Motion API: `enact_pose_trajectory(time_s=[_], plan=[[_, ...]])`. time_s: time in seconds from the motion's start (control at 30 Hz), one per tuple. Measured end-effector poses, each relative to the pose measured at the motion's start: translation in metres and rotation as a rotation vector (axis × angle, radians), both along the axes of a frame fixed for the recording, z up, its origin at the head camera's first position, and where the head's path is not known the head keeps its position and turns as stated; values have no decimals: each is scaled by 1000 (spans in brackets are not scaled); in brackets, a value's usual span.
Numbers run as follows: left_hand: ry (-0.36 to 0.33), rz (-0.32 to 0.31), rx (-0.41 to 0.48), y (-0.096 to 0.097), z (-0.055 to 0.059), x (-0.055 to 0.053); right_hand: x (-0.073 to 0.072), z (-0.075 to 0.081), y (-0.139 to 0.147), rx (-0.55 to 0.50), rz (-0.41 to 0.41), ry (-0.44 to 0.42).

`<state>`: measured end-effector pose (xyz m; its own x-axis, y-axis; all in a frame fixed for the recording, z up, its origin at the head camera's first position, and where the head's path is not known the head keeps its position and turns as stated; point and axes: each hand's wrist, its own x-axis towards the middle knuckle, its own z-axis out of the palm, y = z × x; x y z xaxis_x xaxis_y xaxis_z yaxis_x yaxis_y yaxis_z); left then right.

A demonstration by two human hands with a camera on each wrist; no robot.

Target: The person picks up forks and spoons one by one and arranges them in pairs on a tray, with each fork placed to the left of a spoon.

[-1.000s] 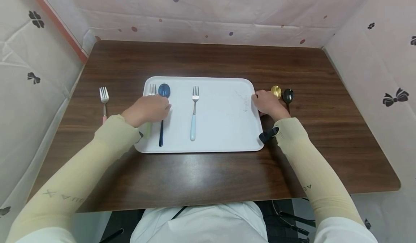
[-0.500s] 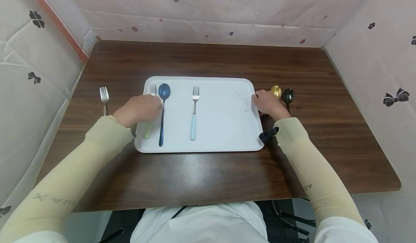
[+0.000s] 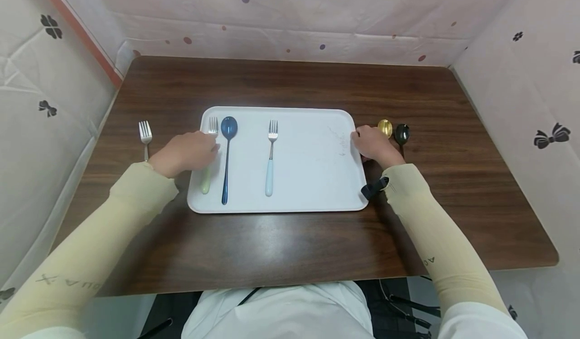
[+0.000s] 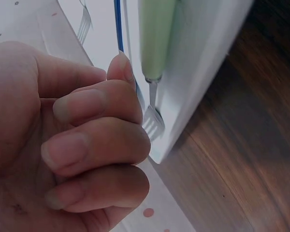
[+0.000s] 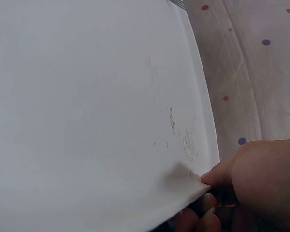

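My left hand hovers over the tray's left edge, fingers loosely curled around nothing. Below it lies a green-handled fork, its middle hidden by the hand in the head view. Just right of that is a dark blue spoon, and a light-blue-handled fork lies near the tray's middle. With thumb on top and fingers underneath, my right hand pinches the rim of the white tray at its right side. In the left wrist view the green handle is apart from the fingers.
Left of the tray, another fork lies on the brown table, its handle covered by my sleeve. A gold spoon and a black spoon lie beside my right hand. Patterned sheets stand behind the table.
My left hand has moved left, away from the dark blue spoon, uncovering its handle and part of the green handle. The tray and my right hand stay put.
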<state>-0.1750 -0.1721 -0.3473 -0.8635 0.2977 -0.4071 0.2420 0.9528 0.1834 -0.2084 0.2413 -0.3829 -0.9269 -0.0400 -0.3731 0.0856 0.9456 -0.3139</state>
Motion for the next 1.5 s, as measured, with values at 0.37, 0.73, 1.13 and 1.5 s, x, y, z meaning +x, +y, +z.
enact_pose_trajectory(time_s=[0.37, 0.73, 1.13, 1.5], plan=[[-1, 25, 3, -12, 1, 2, 0, 0, -1, 1, 0, 2], [-4, 52, 14, -24, -1, 3, -1, -1, 0, 4, 0, 2], [27, 62, 1, -31, -2, 1, -1, -1, -1, 5, 2, 10], [-5, 64, -21, -34, -10, -4, 0, -1, 0, 2, -1, 14]])
